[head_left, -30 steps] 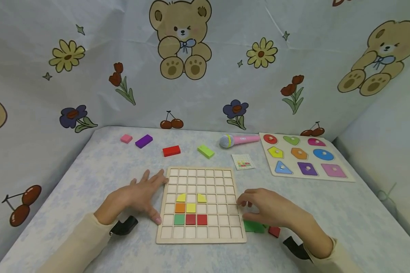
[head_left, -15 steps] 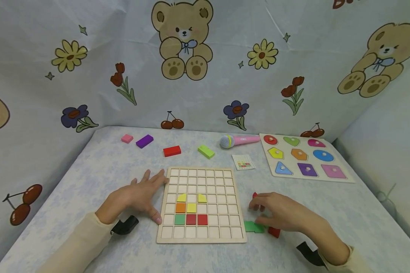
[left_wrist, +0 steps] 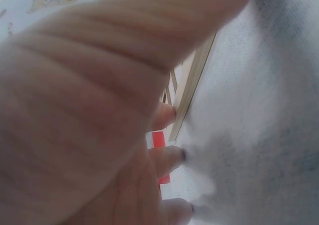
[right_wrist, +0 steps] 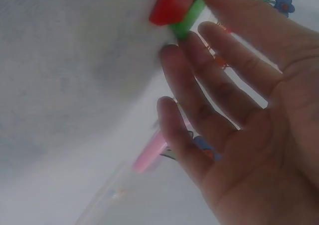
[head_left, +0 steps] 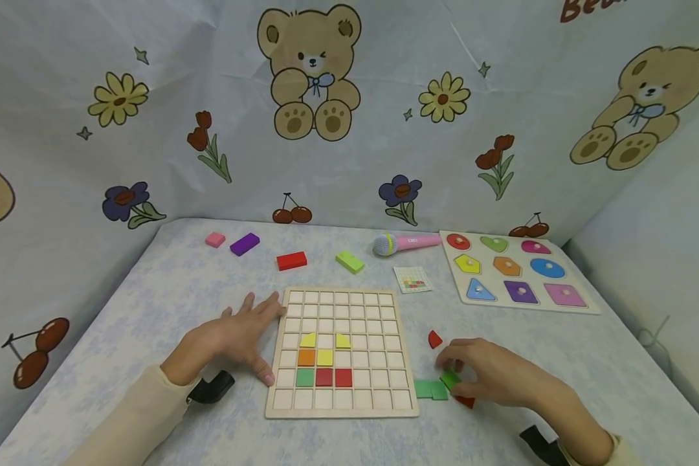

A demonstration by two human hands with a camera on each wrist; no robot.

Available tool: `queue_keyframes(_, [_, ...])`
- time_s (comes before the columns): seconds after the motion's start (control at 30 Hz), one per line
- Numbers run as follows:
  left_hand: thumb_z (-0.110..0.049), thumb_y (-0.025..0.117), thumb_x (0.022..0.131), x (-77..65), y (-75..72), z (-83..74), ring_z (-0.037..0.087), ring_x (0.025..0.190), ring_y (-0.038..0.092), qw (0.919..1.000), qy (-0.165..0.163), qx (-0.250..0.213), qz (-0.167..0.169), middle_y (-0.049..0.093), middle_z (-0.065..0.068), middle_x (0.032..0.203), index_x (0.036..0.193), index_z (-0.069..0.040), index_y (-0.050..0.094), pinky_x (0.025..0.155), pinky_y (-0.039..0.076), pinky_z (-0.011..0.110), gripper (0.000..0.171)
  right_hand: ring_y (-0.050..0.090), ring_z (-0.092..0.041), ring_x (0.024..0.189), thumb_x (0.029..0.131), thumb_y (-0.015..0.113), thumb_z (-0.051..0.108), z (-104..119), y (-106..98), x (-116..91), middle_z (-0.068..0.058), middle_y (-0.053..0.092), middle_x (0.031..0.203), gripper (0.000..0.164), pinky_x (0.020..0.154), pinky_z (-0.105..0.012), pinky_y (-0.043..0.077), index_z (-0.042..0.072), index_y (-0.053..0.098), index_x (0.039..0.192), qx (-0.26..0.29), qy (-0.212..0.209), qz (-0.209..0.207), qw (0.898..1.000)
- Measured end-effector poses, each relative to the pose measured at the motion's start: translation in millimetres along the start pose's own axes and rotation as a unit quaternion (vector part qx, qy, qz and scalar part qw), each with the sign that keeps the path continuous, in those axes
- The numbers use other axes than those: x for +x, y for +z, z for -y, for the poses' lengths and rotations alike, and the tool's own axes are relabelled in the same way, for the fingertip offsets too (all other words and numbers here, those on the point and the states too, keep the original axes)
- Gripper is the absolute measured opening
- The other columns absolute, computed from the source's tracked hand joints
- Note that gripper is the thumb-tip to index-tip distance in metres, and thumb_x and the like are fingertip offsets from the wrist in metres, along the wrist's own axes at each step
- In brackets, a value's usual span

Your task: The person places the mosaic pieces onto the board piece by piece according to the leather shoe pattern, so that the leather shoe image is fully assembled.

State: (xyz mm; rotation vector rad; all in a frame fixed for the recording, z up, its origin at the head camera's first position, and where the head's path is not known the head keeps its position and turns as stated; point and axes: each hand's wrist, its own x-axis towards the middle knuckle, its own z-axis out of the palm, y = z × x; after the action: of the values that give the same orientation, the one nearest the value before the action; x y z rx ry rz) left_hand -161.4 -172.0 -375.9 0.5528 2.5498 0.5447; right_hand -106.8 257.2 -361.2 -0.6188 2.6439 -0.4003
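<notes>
Nearest on the desk [head_left: 151,304], the right hand [head_left: 489,375] pinches a small green block [head_left: 450,379] at its fingertips, a narrow grip, just right of the wooden grid board [head_left: 384,408]. The block is a bright green, tilted, touching a flat green piece [head_left: 430,389]; a red piece [head_left: 465,402] lies under the hand. The left hand [head_left: 233,336] rests flat, fingers straight, against the board's left edge. Farther off lie a red quarter-round piece [head_left: 434,339] and a shape puzzle [head_left: 515,272].
</notes>
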Motion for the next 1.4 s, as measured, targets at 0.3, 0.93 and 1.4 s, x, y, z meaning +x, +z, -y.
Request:
queue_keyframes(0.3, [-0.051, 0.096, 0.052, -0.5, -0.6, 1.1, 0.057, 0.149, 0.000, 0.9998, 0.002, 0.016, -0.008, 0.009, 0.021, 0.167, 0.151, -0.014, 0.033, 0.104, 0.009, 0.084, 0.124, 0.054, -0.002, 0.080, 0.083, 0.081, 0.028, -1.1, 0.6, 7.1, 0.019, 0.060, 0.091, 0.020, 0.072, -0.024, 0.052, 0.027, 0.072, 0.101, -0.037, -0.020, -0.032, 0.999])
queue_keyframes(0.93, [-0.051, 0.096, 0.054, -0.5, 0.1, 0.9, 0.056, 0.150, -0.002, 1.0000, -0.004, 0.007, 0.001, 0.007, 0.020, 0.168, 0.153, -0.014, 0.030, 0.106, 0.007, 0.083, 0.125, 0.054, 0.001, 0.077, 0.090, 0.075, 0.030, 78.9, 12.7, 66.4, 0.014, 0.063, 0.093, 0.015, 0.072, -0.020, 0.050, 0.021, 0.072, 0.102, -0.064, -0.191, -0.035, 0.979])
queue_keyframes(1.4, [-0.051, 0.095, 0.054, -1.4, -0.9, 0.7, 0.055, 0.150, -0.002, 0.9999, -0.008, 0.010, 0.004, 0.006, 0.018, 0.168, 0.152, -0.015, 0.030, 0.107, 0.007, 0.082, 0.123, 0.057, -0.001, 0.085, 0.090, 0.075, 0.035, 99.0, 17.7, 71.8, 0.011, 0.066, 0.102, 0.024, 0.083, -0.027, 0.053, 0.022, 0.072, 0.110, -0.116, -0.179, -0.019, 0.977])
